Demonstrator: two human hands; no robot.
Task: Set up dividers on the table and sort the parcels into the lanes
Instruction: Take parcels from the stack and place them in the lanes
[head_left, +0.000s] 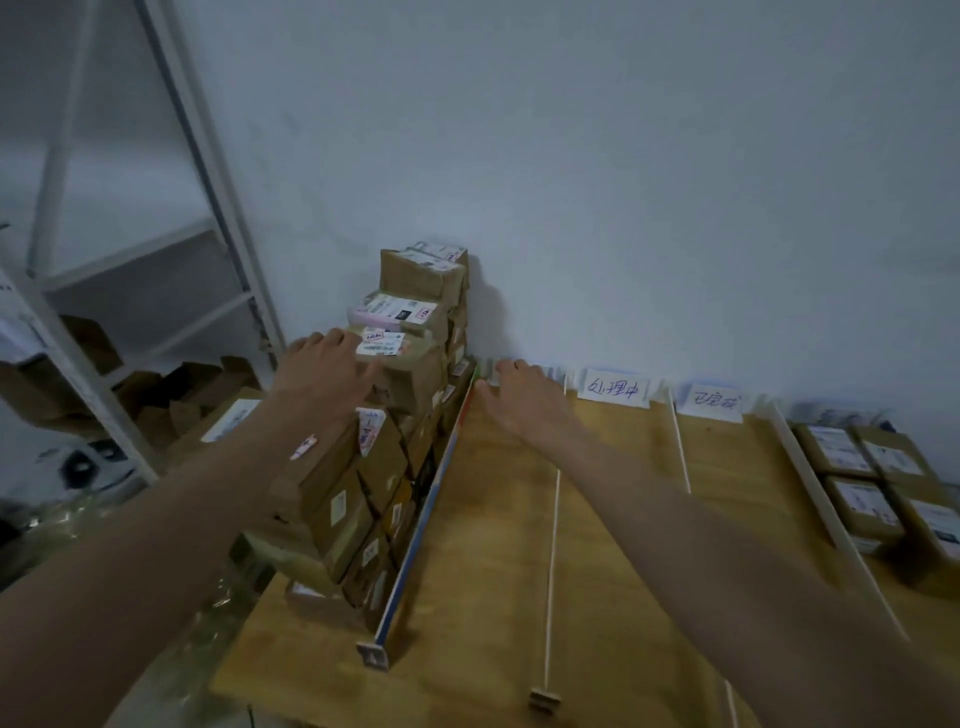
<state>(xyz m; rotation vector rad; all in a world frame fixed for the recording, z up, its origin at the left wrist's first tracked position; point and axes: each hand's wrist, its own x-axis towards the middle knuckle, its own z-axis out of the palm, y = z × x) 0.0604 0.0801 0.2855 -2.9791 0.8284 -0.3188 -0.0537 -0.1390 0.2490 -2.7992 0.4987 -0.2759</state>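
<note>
The wooden table (493, 597) is crossed by upright dividers (431, 499). At ten o'clock, taped cardboard parcels (363, 467) are stacked; they seem stiff and light. The left hand (327, 364) is spread upon one. The right hand (524, 400) is spread open, holding nothing.

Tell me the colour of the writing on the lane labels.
Blue ink on white lane labels, in the head view.

Two bare forearms, no sleeves, no watch or rings; left hand (324, 364) and right hand (524, 400) ungloved.
</note>
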